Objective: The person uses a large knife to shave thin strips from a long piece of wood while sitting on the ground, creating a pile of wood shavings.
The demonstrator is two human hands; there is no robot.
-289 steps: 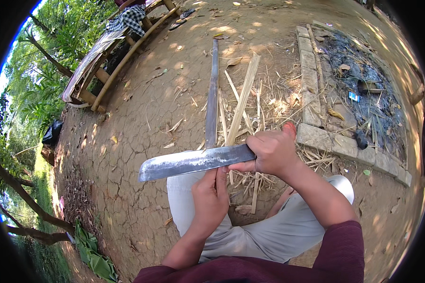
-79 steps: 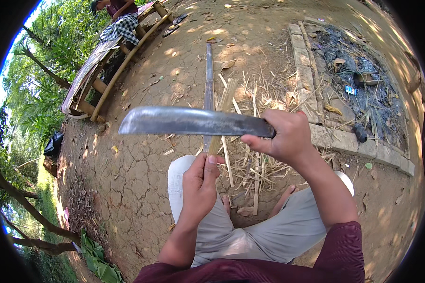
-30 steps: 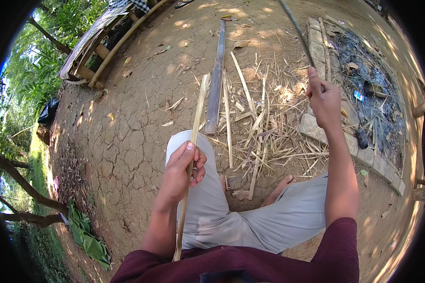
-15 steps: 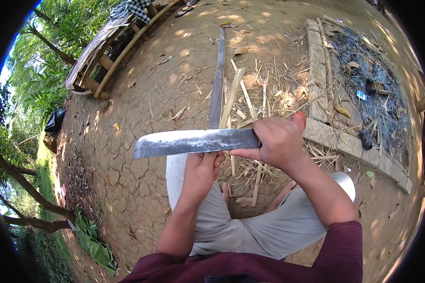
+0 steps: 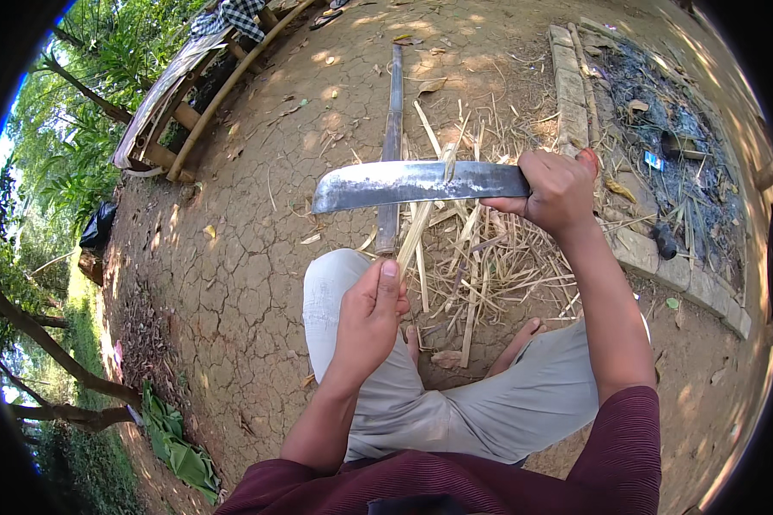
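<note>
My right hand (image 5: pixel 560 190) is closed round the handle end of a machete (image 5: pixel 378 187), whose broad, dark-stained blade points left. The blade lies level across a pale bamboo strip (image 5: pixel 417 233); whether it cuts into the strip I cannot tell. Low in front of my left knee, my left hand (image 5: pixel 371 313) pinches the near end of that strip between thumb and fingers. A long dark pole (image 5: pixel 395 90) runs away from me, passes beneath the blade in view and ends just beyond my left thumb.
Split strips and shavings (image 5: pixel 498 262) litter the ground by my bare feet. At right, a brick border (image 5: pixel 571 94) encloses ash and charred bits (image 5: pixel 661 112). A low bamboo bench (image 5: pixel 176 94) stands at far left. Large green leaves (image 5: pixel 176 446) lie lower left.
The machete and my right hand have moved away from me and to the right. My left hand, earlier partly behind the blade, now shows whole with the strip's near end at its fingertips.
</note>
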